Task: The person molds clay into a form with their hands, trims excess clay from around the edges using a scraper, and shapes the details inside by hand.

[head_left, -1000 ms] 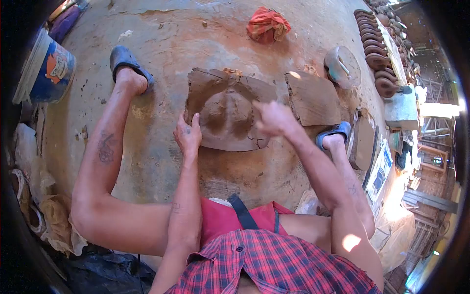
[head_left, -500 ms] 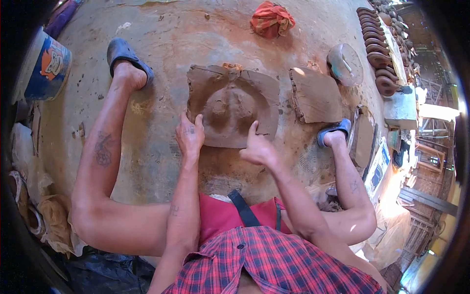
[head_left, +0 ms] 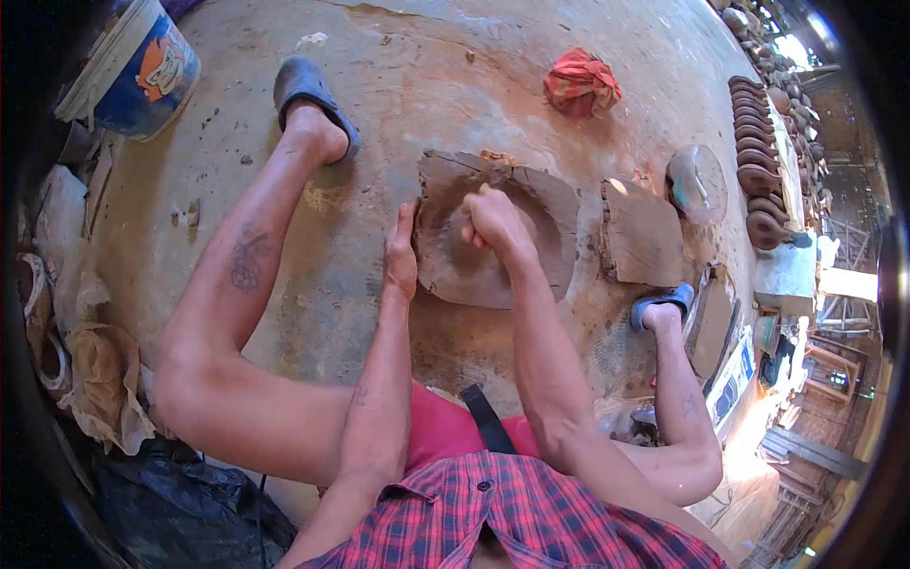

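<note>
A slab of brown clay (head_left: 550, 256) lies on the floor between my legs, draped over a raised, rounded form with a sunken ring around it. My left hand (head_left: 401, 256) rests against the slab's left edge, fingers stretched out. Over the middle of the slab, my right hand (head_left: 495, 226) is closed in a fist, with nothing visible in it. It covers part of the raised middle, so I cannot tell whether it touches the clay. Cracks run along the slab's upper edge.
To the right are a second flat clay slab (head_left: 643, 232), a round clear-looking disc (head_left: 699, 185) and a narrow clay piece (head_left: 711, 322). A red cloth bundle (head_left: 582, 83) lies beyond. A bucket (head_left: 142, 81) stands at left; dark curved pieces (head_left: 755, 152) line the right.
My right hand has gone from a pointing finger at the slab's lower part to a fist over its middle. My left hand has straightened along the left edge. The view has shifted.
</note>
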Demonstrator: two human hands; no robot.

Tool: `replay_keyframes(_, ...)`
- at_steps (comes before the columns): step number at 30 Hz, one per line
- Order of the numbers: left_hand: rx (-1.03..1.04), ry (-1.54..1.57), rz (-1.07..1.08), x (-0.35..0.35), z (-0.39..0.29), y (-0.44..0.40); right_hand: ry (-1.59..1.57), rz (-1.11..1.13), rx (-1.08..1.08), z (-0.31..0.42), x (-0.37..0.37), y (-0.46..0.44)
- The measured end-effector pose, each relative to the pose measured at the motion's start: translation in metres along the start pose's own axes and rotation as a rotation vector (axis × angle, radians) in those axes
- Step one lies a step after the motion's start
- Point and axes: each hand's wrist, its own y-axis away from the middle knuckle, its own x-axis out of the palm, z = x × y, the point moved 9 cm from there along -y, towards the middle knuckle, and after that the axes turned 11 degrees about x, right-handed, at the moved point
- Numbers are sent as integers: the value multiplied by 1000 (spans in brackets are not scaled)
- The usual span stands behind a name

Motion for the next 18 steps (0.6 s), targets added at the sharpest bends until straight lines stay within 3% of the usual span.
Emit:
replay_keyframes(3, -142, 246, 31, 0, 13, 14, -204, 125, 131, -12, 37, -39)
replay_keyframes(7, -209, 390, 44, 5, 8, 14, -233, -38, 229, -4, 62, -20)
replay_keyframes(9, -231, 391, -14, 1, 11, 16, -39, 4, 121, -12, 81, -20)
replay_keyframes(11, -189, 427, -42, 0, 18, 10, 831, 133, -387, -43, 124, -53)
replay_keyframes(14, -130, 462, -41, 4, 8, 10, 620, 84, -67, -72, 104, 17)
replay_keyframes(18, -113, 393, -16, 1, 7, 10, 961, 130, -196, -72, 72, 67)
